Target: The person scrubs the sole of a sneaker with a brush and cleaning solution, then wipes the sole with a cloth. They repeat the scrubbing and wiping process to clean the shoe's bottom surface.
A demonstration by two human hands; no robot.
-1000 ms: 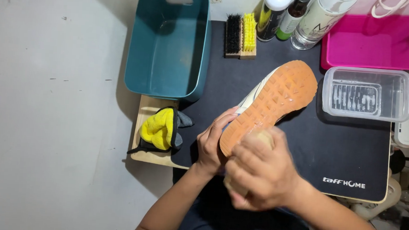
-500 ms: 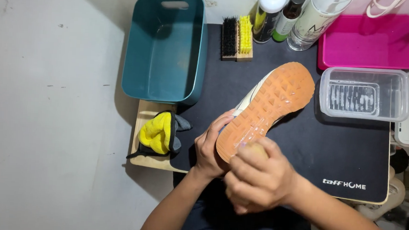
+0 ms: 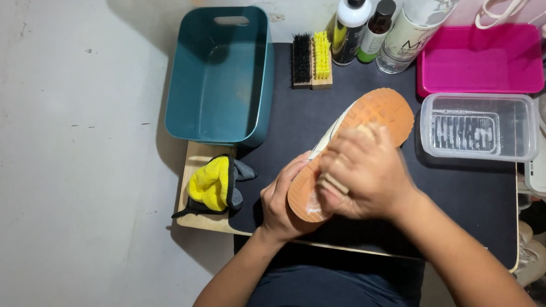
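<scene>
A teal tub (image 3: pixel 221 74) stood at the table's back-left corner, a yellow cloth (image 3: pixel 211 182) near its front-left edge. On the black mat (image 3: pixel 472 197), the left hand (image 3: pixel 282 201) had its fingers closed around the heel of an upturned sneaker (image 3: pixel 376 112). The right hand (image 3: pixel 363 175), fingers curled over a small brush (image 3: pixel 333 185), pressed on the orange sole. Scrubbing seemed underway; reaching the toe would call for firm bracing.

Right hand (image 3: pixel 363 172), fingers closed on a small pale object: moved up the orange sole of the shoe (image 3: pixel 376 112) from its heel end near the mat's front edge to its middle, now covering the midsole, heel end exposed with a pale smear.
</scene>
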